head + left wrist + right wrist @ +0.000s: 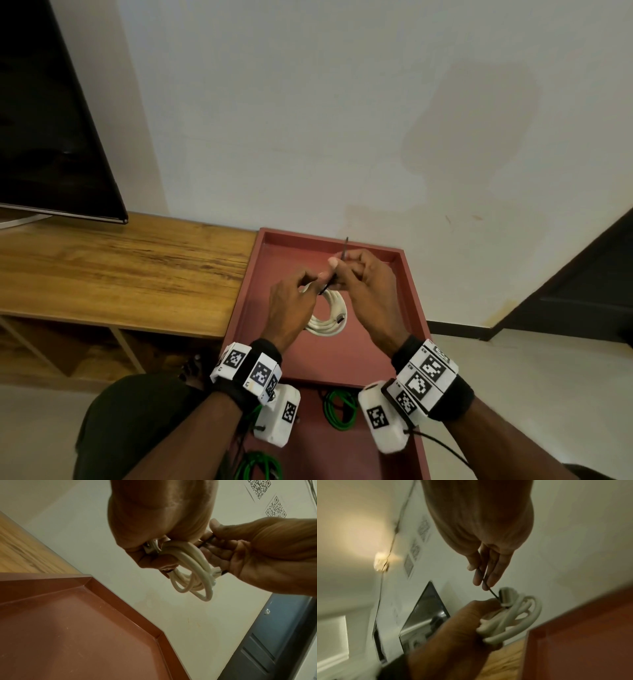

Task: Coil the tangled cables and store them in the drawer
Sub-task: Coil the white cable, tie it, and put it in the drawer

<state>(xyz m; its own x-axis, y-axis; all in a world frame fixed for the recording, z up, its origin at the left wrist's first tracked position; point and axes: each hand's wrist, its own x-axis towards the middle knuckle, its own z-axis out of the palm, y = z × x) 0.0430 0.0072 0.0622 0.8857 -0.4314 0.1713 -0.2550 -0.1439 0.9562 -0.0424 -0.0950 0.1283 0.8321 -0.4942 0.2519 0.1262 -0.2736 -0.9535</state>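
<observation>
Nearest, 2 green cable coils (339, 407) lying in the front part of the red drawer (409, 308). Above the drawer's middle, left hand (291, 305) curled around a coiled white cable (327, 317), bunching its loops together. Right hand (368, 284) pinching a thin black tie (344, 253) between thumb and fingertips (485, 580), its lower end meeting the bundle beside a connector. Step in hand, by judgement: binding the coil before storing it. Next move likely calls for drawing the tie snug around the loops without letting them spring apart, then lowering the bundle into the drawer. Farther left, wooden counter (120, 267) carrying a dark screen (44, 130).
</observation>
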